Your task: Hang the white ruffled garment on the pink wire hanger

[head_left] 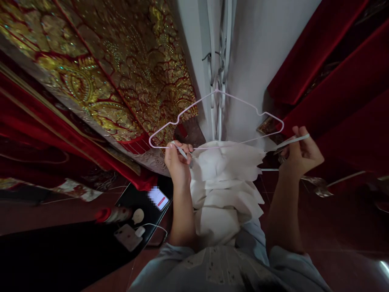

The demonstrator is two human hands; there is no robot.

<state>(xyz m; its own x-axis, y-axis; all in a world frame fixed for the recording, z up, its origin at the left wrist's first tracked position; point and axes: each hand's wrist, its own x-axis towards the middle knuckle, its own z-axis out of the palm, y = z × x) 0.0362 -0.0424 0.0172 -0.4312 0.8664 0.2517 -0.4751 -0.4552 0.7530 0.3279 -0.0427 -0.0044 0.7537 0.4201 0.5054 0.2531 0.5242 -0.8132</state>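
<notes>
A thin pale pink clothes hanger [217, 91] hangs by its metal hook in front of the white wall piping. Below its bottom bar spreads a white ruffled garment [225, 194], lying down the front of my body in layers. My left hand [178, 159] is closed at the left part of the hanger's bar, with a white strap of the garment in its grip. Out past the hanger's right end, my right hand [299, 154] pinches another white strap, pulled out sideways from the garment. Some fingers of both hands are hidden.
Gold-beaded red garments [121, 73] hang at the left, and dark red cloth [334, 89] hangs at the right. On a black surface at lower left lie a lit phone [159, 198], another phone [129, 237] and a red-capped bottle [114, 215].
</notes>
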